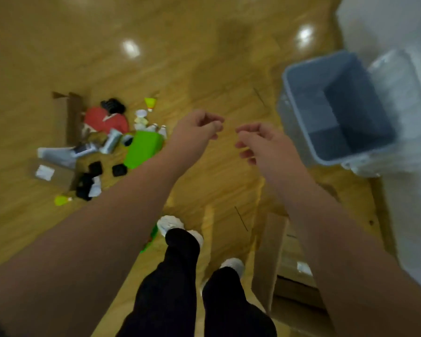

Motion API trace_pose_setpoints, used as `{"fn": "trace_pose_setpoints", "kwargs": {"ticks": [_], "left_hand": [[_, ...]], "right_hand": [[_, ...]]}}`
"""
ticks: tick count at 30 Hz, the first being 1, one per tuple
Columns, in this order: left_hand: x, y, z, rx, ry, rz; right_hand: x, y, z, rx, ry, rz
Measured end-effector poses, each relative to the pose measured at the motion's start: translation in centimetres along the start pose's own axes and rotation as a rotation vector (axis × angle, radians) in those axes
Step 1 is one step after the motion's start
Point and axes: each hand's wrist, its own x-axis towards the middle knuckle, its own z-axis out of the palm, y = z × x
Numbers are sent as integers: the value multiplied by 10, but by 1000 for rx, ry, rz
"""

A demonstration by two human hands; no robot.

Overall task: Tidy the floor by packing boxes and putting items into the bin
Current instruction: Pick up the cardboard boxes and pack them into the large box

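- Hands are held out near each other in the middle of the frame, left hand [199, 127] and right hand [255, 139], above the floor [204, 57].
- Fingers of both are curled; because of blur it cannot be told whether something thin is pinched.
- Grey bin [306, 98] is seen at upper right.
- Scattered items are spread at middle left around a green box [144, 147].

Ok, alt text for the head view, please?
A standing person's left hand and right hand, both curled, reach forward over a wooden floor; whether they pinch anything is unclear. An open grey bin stands right, scattered clutter left.
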Motion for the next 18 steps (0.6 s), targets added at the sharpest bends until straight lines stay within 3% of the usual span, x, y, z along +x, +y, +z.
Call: {"fn": "trace_pose_setpoints", "kwargs": {"ticks": [4,10,18], "left_hand": [[-5,16,-103,-79,180,9],[-3,17,-232,-126,355,-26],[30,21,-344,-136,486,-95]], "right_hand": [[13,-78,80,-76,-118,-103],[31,-150,185,-171,-314,-99],[75,-233,282,-334,-473,-117]]}}
